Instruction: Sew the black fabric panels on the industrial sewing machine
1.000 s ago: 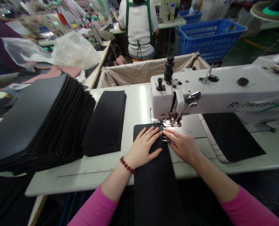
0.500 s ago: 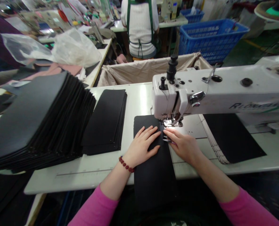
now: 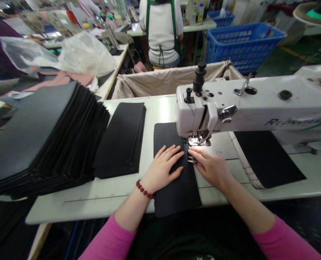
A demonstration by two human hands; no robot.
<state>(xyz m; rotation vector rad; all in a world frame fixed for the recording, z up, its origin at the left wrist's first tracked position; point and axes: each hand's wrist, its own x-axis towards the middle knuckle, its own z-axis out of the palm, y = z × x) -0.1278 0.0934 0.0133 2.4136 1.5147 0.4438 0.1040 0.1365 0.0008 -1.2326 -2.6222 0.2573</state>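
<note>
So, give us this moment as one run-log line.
left hand: resting on black panel | right hand: holding snips | panel edge: at sewing machine presser foot

Matt black panel, glossy sewing machine, presser foot — shiny metal

Narrow lane on tabletop between low panel stack and black panel. Sewing machine blocks right side; tall panel stack blocks far left.
</note>
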